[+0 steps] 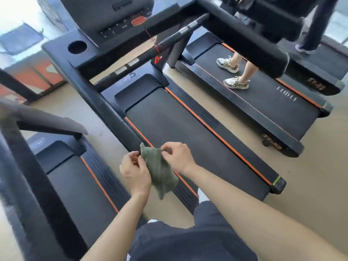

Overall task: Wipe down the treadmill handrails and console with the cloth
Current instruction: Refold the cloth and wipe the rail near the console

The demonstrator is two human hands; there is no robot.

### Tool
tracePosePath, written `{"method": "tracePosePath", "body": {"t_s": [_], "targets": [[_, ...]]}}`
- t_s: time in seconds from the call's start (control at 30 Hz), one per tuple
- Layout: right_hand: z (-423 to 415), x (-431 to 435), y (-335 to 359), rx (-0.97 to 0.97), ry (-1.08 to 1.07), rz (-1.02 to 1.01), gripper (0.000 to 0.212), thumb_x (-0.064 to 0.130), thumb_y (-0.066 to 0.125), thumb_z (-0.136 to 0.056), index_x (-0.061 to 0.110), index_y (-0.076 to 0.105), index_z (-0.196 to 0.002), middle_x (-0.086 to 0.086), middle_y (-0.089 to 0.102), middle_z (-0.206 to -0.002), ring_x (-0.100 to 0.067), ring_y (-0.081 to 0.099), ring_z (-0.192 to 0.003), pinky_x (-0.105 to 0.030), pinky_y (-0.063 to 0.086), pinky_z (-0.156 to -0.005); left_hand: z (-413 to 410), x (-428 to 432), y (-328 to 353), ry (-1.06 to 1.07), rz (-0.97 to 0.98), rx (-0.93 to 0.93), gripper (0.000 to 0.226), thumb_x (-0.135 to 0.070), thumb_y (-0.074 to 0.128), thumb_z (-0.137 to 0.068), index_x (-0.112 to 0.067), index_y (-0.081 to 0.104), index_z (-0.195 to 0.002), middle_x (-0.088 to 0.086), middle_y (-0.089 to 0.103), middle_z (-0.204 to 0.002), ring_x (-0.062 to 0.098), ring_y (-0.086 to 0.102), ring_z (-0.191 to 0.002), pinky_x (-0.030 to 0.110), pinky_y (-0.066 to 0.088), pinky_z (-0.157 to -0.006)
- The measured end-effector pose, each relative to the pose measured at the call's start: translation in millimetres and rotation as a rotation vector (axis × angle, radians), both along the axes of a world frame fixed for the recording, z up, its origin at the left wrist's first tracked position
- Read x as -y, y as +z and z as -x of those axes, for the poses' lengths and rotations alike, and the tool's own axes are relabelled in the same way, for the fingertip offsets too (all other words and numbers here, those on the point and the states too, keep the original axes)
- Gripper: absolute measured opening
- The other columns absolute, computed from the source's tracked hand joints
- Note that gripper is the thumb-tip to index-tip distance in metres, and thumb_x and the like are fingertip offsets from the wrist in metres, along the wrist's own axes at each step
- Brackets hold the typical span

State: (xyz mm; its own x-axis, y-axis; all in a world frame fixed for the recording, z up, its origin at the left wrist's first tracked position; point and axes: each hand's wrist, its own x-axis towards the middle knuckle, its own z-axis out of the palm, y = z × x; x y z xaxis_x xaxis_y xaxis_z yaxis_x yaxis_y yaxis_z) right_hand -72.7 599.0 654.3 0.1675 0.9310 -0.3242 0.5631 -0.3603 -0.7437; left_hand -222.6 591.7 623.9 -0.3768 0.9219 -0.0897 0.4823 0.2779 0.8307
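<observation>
A grey-green cloth hangs between my two hands in front of my body. My left hand pinches its left top edge and my right hand pinches its right top edge. Just beyond the cloth ends the black left handrail of the middle treadmill, running up to the console with its red stop button and a round cup holder. The right handrail crosses the upper right. Neither hand touches the treadmill.
The treadmill's belt with orange side stripes lies ahead. Another treadmill stands on my left. On the treadmill to the right a person walks in white sneakers. Tan floor runs between the machines.
</observation>
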Motion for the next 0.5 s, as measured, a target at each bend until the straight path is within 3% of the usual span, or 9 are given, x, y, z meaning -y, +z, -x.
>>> {"method": "tracePosePath", "body": {"t_s": [0.07,0.17,0.23,0.3,0.37,0.43,0.5], "targets": [[-4,-5,-5,-0.183,0.083,0.044,0.023,0.016,0.066,-0.087,0.024,0.071,-0.108,0.006,0.073,-0.095,-0.011,0.069,-0.09,-0.028,0.052,-0.091,-11,1,3,0.114,-0.045,-0.139,0.014,-0.015,0.069,-0.092,-0.016,0.064,-0.105,0.01,0.058,-0.108,0.033,0.05,-0.102,0.039,0.037,-0.095],[-14,-5,-6,-0.392,0.209,0.073,0.032,0.004,0.061,-0.087,0.024,0.057,-0.112,0.006,0.067,-0.104,-0.009,0.068,-0.095,-0.016,0.05,-0.086,-24,10,14,0.197,0.004,-0.025,0.008,-0.021,0.068,-0.095,-0.021,0.06,-0.095,0.0,0.063,-0.096,0.021,0.063,-0.084,0.041,0.051,-0.086],[-21,-3,-11,-0.438,0.295,0.071,0.032,-0.001,0.06,-0.086,0.021,0.056,-0.108,0.004,0.065,-0.104,-0.011,0.068,-0.101,-0.016,0.05,-0.085,-28,21,18,0.222,0.024,0.021,0.003,-0.02,0.066,-0.096,-0.022,0.064,-0.097,-0.005,0.068,-0.094,0.011,0.066,-0.082,0.038,0.054,-0.084],[-26,-2,-18,-0.414,0.404,0.06,0.037,-0.001,0.061,-0.084,0.02,0.061,-0.114,0.001,0.068,-0.111,-0.018,0.067,-0.108,-0.024,0.052,-0.09,-30,32,19,0.207,0.045,0.055,0.015,-0.013,0.066,-0.095,-0.023,0.067,-0.106,-0.004,0.07,-0.106,0.008,0.068,-0.09,0.036,0.055,-0.091],[-27,-1,-24,-0.378,0.509,0.05,0.053,0.001,0.065,-0.083,0.025,0.062,-0.131,0.001,0.061,-0.138,-0.021,0.062,-0.12,-0.032,0.05,-0.102,-30,42,15,0.177,0.072,0.107,0.03,-0.007,0.069,-0.093,-0.027,0.068,-0.115,-0.005,0.07,-0.118,0.01,0.069,-0.104,0.034,0.055,-0.098],[-28,-2,-27,-0.35,0.592,0.055,0.066,0.002,0.069,-0.085,0.025,0.052,-0.145,0.002,0.041,-0.157,-0.013,0.046,-0.138,-0.028,0.038,-0.114,-31,47,10,0.147,0.1,0.112,0.042,-0.005,0.07,-0.092,-0.025,0.067,-0.129,-0.008,0.066,-0.132,0.01,0.064,-0.12,0.036,0.051,-0.105],[-27,-9,-30,-0.312,0.656,0.054,0.071,0.005,0.07,-0.088,0.027,0.044,-0.151,0.002,0.03,-0.162,-0.009,0.032,-0.146,-0.019,0.025,-0.118,-34,46,8,0.123,0.124,0.095,0.05,-0.005,0.07,-0.092,-0.021,0.062,-0.139,-0.013,0.058,-0.143,0.006,0.056,-0.131,0.038,0.047,-0.111]]}}
